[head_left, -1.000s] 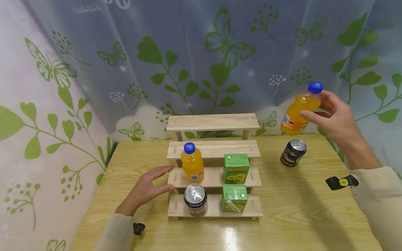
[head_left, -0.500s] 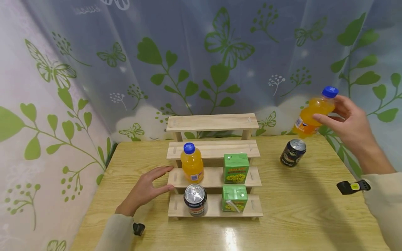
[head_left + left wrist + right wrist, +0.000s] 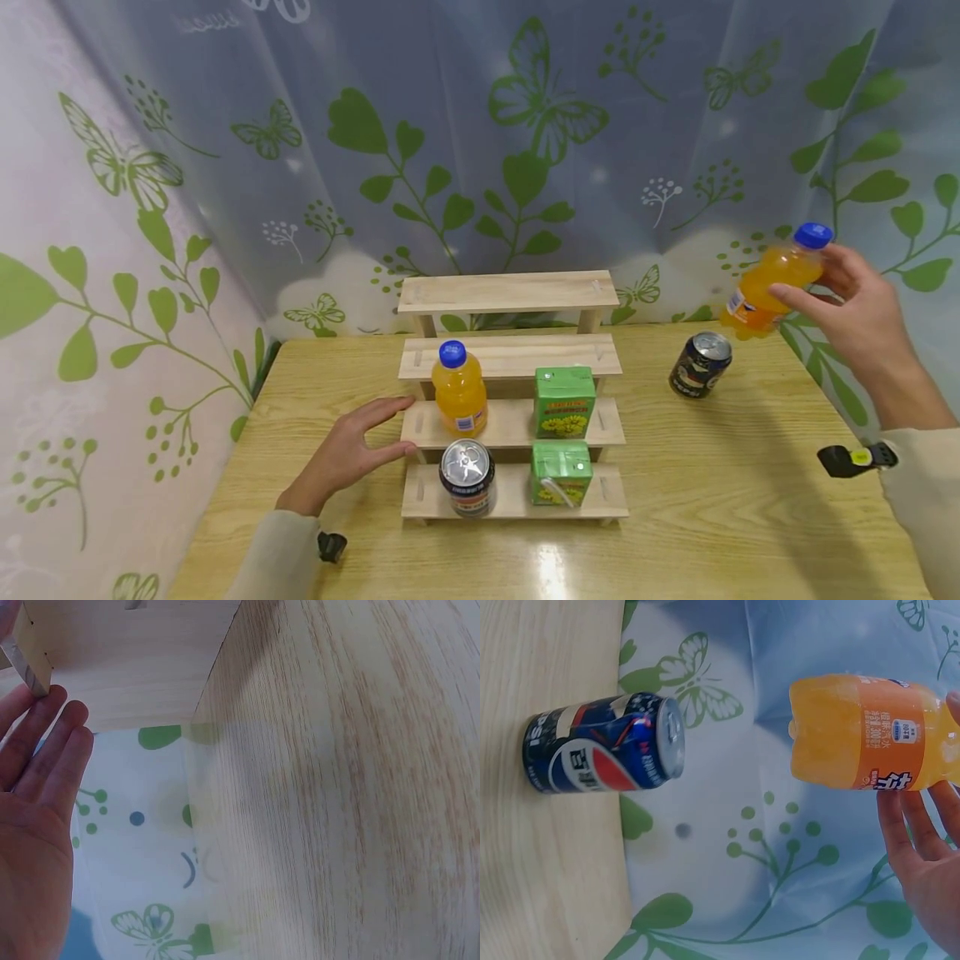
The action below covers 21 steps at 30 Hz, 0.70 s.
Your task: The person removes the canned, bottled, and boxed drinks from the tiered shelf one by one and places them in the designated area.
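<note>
My right hand (image 3: 866,312) grips a bottle of orange soda (image 3: 776,283) with a blue cap, tilted and held up in the air at the back right. Below it, a dark Pepsi can (image 3: 697,368) stands on the table; the right wrist view shows the bottle's base (image 3: 817,731) well apart from the can's top (image 3: 671,739). At the left end of a small stepped wooden shelf (image 3: 510,292), my left hand (image 3: 348,446) has its fingertips at the edge of a step. In the left wrist view its fingers (image 3: 64,761) lie fairly straight against the wood.
A second orange soda bottle (image 3: 460,396) stands on the second step from the front, left of a green drink carton (image 3: 564,404). On the front step are another dark can (image 3: 467,479) and a second green carton (image 3: 560,475). A patterned curtain (image 3: 465,167) hangs behind the table.
My right hand has moved to the right and slightly down, carrying the orange soda bottle away from above the Pepsi can. My left hand and the shelf have stayed put.
</note>
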Tool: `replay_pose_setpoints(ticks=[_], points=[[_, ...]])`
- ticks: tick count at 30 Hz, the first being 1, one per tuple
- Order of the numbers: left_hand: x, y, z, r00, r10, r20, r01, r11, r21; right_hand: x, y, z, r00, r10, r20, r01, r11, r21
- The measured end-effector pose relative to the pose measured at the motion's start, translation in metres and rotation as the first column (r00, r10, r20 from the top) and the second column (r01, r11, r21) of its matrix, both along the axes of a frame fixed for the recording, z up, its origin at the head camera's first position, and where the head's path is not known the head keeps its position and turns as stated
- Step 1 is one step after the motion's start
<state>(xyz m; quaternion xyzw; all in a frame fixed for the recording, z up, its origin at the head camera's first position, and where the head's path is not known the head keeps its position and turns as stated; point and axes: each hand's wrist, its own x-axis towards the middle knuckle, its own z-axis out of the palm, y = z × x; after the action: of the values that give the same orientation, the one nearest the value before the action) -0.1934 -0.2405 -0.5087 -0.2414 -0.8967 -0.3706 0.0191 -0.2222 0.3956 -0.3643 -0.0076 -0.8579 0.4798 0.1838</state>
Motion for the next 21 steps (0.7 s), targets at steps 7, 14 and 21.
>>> replay_pose_setpoints(ticks=[7,14,21], points=[[0.000,0.000,-0.001,1.000,-0.001,-0.005,0.001,1.000,0.003,0.003,0.010,-0.012,1.000,-0.030,-0.006,0.030,1.000,-0.007],[0.000,0.001,-0.003,1.000,0.000,-0.001,0.000,1.000,0.003,0.005,0.021,-0.022,0.997,-0.074,0.023,0.075,0.997,-0.022],[0.000,0.001,-0.001,1.000,0.003,0.001,-0.003,1.000,0.007,0.004,0.031,-0.033,0.995,-0.089,0.051,0.089,0.996,-0.002]])
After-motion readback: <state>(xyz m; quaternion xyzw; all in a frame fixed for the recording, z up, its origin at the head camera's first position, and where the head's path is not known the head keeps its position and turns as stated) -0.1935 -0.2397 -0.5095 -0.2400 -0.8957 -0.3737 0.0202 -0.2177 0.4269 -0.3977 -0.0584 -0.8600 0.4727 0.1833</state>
